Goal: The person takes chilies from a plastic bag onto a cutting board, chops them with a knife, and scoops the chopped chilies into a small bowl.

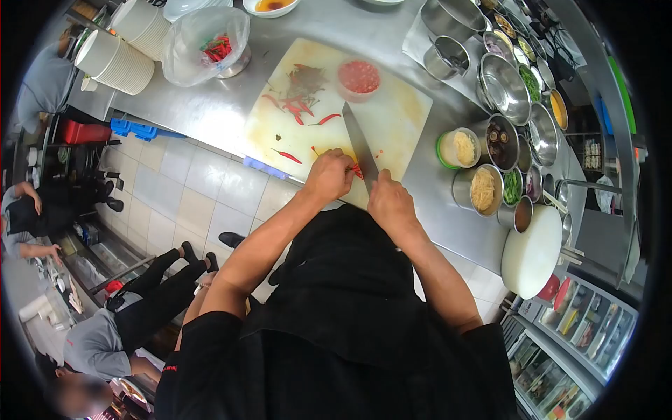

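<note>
My right hand point(392, 204) is closed round the handle of a kitchen knife point(360, 143), whose broad blade points away across the cutting board point(409, 105). Left of the blade, my left hand point(330, 173) pinches a red chili point(358, 170) against the board's near edge. Small red bits lie by the blade. Two whole red chilies, one a loose chili point(286, 155), rest farther left, and another chili point(324, 120) lies near the knife tip. Behind them is a pile of chilies and dark stems point(301, 87). A clear tub of chopped red chili point(359, 77) stands at the board's back.
A plastic-lined bowl of red chilies point(216, 49) and stacked white bowls point(122, 63) stand at the left. Metal containers, including one of pale shreds point(483, 187), crowd the right beside a thick white round block point(532, 250). Co-workers, one a person in grey point(98, 343), are at the left.
</note>
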The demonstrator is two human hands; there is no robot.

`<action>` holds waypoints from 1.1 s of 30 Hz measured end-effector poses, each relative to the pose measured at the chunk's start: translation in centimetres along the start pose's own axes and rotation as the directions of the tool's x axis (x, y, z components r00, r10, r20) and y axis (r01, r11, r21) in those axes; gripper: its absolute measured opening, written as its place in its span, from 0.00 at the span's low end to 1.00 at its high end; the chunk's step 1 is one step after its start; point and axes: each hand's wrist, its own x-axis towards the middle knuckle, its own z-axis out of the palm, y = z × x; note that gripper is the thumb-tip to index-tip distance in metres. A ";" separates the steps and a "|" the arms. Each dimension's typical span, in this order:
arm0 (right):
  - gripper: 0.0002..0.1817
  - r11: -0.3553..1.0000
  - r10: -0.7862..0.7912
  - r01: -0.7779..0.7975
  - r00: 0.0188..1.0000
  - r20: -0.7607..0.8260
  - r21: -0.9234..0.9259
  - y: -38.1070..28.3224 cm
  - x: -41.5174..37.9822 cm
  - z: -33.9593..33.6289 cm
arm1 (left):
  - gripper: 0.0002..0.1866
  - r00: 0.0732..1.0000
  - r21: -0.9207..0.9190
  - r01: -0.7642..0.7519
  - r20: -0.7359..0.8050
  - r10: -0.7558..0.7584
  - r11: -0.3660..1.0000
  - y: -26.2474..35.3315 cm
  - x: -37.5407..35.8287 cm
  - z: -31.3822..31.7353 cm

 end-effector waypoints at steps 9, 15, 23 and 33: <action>0.08 0.996 0.083 -0.082 0.996 0.038 -0.036 -1.4 -1.4 0.5 | 0.04 1.000 0.047 0.006 -0.026 -0.005 0.999 0.4 0.6 1.2; 0.07 1.000 -0.004 0.006 0.997 0.073 -0.023 -1.4 -0.6 -2.1 | 0.04 1.000 0.077 0.006 -0.026 -0.004 0.997 0.7 0.5 1.1; 0.08 1.000 0.010 -0.010 1.000 0.017 -0.002 -1.2 -1.1 -1.7 | 0.04 0.999 0.074 -0.017 -0.026 0.019 0.997 0.5 0.5 1.4; 0.11 0.996 0.077 -0.079 0.996 0.048 0.030 -1.2 -1.6 -1.2 | 0.04 0.998 0.099 0.056 -0.048 -0.051 0.994 1.0 0.1 1.6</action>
